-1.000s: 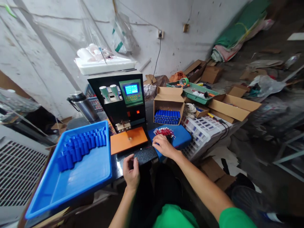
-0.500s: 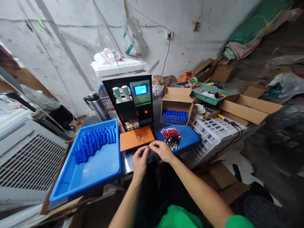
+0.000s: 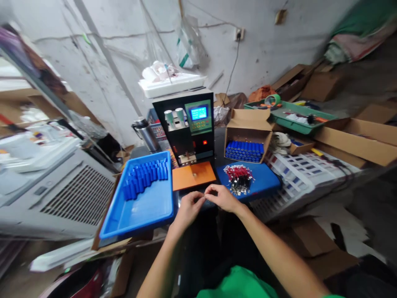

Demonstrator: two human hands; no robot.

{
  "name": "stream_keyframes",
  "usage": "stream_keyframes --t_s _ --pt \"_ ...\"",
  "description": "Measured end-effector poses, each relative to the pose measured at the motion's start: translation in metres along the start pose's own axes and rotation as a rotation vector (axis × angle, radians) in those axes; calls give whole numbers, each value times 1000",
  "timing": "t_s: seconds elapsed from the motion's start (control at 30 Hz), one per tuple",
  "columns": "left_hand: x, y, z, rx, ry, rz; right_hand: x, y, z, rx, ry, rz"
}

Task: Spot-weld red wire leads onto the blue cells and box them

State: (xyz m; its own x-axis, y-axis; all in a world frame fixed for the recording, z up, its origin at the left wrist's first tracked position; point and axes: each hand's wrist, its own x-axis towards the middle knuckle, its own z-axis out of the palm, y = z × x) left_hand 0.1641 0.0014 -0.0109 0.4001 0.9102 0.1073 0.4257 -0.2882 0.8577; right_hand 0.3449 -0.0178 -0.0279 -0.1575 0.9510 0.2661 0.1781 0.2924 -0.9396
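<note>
My left hand [image 3: 190, 207] and my right hand [image 3: 223, 198] meet at the table's front edge, just before the orange plate [image 3: 182, 178]. Thumb and forefinger are pinched on each, with the fingertips almost touching. Whatever lies between them is too small and blurred to make out. Behind the plate stands a black spot welder [image 3: 203, 142] with a lit blue screen. Right of my hands, a pile of short red and black wire leads [image 3: 238, 176] rests on a blue mat [image 3: 266, 176]. To the left, a blue tray [image 3: 155, 209] holds rows of blue cylindrical battery cells [image 3: 144, 180].
A cardboard box [image 3: 263, 120] of more blue cells stands behind the wires. Beyond it are a white plastic basket [image 3: 297, 176] and a green tray [image 3: 291, 120] of tools. A steel flask [image 3: 147, 134] stands behind the blue tray, and a grey slatted unit [image 3: 71, 186] is at the left.
The view has swung left, so the scene sits further right. Both hands remain pinched together; the thin, pale-tipped wire seen above the left fingertips earlier no longer shows.
</note>
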Motion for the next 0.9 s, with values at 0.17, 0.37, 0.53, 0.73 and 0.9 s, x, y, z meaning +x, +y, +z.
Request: stream_keyframes --t_s 0.17,0.37,0.53,0.73,0.9 --pt "-19 7 -2 121 -115 -5 -8 7 10 11 -62 22" --pt "-24 -14 -49 153 56 -61 -15 7 11 69 29 80" --pt "-15 -58 -147 880 423 -365 -25 14 5 117 105 160" --pt "-6 -79 -183 1166 224 -630 -32 15 14 142 67 205" --pt "-15 -84 -181 1150 238 -612 -36 17 13 164 84 225"
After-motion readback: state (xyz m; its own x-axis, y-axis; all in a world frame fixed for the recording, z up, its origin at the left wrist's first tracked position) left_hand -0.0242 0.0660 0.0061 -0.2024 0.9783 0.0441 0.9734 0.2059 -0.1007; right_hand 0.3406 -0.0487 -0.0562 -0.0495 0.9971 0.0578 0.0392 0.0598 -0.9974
